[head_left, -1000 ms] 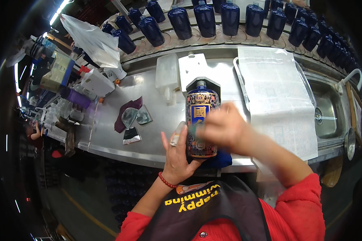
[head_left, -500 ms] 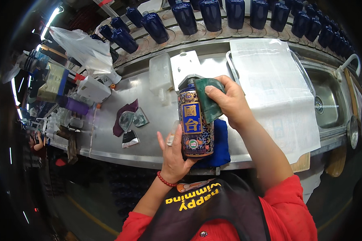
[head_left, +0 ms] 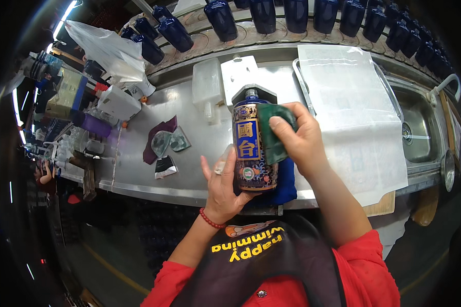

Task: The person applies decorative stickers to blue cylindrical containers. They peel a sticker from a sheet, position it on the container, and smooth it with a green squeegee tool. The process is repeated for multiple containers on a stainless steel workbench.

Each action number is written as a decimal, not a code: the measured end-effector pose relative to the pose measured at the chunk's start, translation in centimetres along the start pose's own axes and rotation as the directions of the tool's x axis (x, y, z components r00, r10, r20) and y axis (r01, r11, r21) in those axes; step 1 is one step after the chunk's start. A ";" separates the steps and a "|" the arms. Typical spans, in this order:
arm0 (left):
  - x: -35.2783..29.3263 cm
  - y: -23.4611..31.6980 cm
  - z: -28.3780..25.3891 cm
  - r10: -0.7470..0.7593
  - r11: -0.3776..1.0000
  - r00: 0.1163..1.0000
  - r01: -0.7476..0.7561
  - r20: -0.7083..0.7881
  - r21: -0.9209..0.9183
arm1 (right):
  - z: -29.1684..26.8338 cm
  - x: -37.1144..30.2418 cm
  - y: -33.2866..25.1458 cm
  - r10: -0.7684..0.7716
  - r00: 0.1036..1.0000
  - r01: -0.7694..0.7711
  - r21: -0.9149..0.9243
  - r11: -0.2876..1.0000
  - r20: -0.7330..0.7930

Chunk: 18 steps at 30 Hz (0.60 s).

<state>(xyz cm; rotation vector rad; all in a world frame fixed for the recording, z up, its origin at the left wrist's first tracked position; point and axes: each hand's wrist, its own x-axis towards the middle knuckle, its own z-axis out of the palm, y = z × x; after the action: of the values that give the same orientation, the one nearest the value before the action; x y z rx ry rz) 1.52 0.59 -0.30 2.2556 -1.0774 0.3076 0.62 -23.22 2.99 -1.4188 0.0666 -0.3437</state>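
A dark blue bottle (head_left: 248,134) with a gold, patterned wrap and a blue front panel leans over the near edge of the steel table. My left hand (head_left: 224,183) grips it low on its left side, thumb near the base; white tape wraps one finger. With my right hand (head_left: 303,139) I press a flat green pad (head_left: 272,123) against the bottle's right side, thumb on top. The fingers behind the pad are partly hidden. Under and behind the bottle lies a blue cloth (head_left: 288,187).
Several plain blue bottles (head_left: 220,20) line a curved conveyor at the back. Maroon and greenish scraps (head_left: 164,140) lie left on the table (head_left: 138,174). A clear plastic bin (head_left: 206,82) stands behind. White sheets (head_left: 343,102) cover the right side, beside a sink (head_left: 420,128).
Conveyor bottles have shifted left. The held bottle sits slightly higher and to the right, its neck now in plain sight. My right hand has moved a little right with the green pad.
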 end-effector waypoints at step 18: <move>1.2 1.1 -1.1 0.070 0.981 0.997 -0.066 -0.016 0.185 | 1.8 -0.4 -0.7 -0.172 0.975 0.105 -0.395 0.913 -0.140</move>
<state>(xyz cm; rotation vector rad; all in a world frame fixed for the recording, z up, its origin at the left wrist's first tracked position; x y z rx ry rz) 1.50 -0.03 1.61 2.3741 -1.1572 0.4779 0.59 -21.48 3.90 -1.7875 0.1833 -0.5965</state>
